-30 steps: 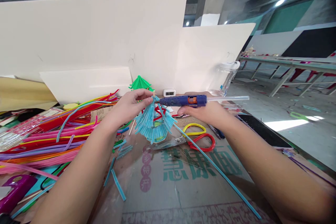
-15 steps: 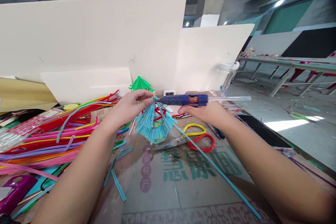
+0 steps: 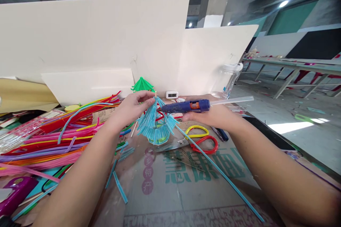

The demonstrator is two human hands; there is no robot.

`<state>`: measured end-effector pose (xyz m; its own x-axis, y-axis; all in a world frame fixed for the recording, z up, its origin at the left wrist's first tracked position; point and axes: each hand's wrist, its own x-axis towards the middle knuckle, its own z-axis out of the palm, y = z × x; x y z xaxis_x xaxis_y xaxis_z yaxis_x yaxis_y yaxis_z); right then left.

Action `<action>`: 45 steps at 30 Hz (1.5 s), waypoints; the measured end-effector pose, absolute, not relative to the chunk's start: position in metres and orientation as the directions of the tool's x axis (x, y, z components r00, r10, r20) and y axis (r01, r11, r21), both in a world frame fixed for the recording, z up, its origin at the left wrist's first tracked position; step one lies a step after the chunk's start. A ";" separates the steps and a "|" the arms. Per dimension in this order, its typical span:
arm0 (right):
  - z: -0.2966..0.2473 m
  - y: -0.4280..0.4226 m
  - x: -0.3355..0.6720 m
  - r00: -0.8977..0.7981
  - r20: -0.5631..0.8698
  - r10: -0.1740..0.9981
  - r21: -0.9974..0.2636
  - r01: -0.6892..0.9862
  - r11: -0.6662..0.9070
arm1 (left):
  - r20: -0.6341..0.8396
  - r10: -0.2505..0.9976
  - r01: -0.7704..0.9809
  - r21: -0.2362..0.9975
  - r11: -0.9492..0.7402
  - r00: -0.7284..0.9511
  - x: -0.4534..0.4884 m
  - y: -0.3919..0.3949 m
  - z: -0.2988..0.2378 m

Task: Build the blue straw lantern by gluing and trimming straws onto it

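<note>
In the middle of the head view stands a small cone-shaped roof of light-blue pipe cleaners, with a wooden stick poking out of its top and red strips inside. My left hand pinches it near the peak from the left. My right hand is wrapped round a dark blue hot glue gun, with a clear glue stick out of its back. The gun's nozzle is at the roof's upper right side; whether it touches cannot be told. A long blue pipe cleaner runs from the roof toward the lower right.
Scissors with red and yellow handles lie just right of the roof. Bundled coloured pipe cleaners cover the left side. Behind are a green roof, a small digital clock, white boards and a clear jar.
The glue gun's nozzle has moved down from near the peak to lower on the roof's side, and the gun now tilts slightly. My left hand keeps its hold.
</note>
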<state>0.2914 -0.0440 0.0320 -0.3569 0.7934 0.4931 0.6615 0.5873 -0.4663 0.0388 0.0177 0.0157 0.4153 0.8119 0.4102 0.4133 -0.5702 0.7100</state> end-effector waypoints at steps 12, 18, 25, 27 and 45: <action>0.002 0.011 0.330 0.045 0.457 0.888 -0.753 0.550 0.360 | 0.437 0.852 0.437 0.732 -0.523 0.288 0.039 0.018 0.017; -0.034 0.053 0.332 0.061 0.365 0.929 -0.750 0.610 0.254 | 0.463 0.851 0.501 0.691 -0.521 0.246 0.032 0.010 0.027; -0.054 0.091 0.311 -0.010 0.193 0.981 -0.714 0.684 0.147 | 0.584 0.782 0.557 0.584 -0.591 0.216 0.039 0.014 0.018; -0.060 0.098 0.309 -0.023 0.156 0.988 -0.693 0.710 0.126 | 0.604 0.769 0.560 0.571 -0.601 0.208 0.041 0.016 0.015; -0.086 0.064 0.343 -0.013 0.237 0.971 -0.522 0.841 0.138 | 0.548 0.810 0.518 0.640 -0.567 0.209 0.031 0.028 0.012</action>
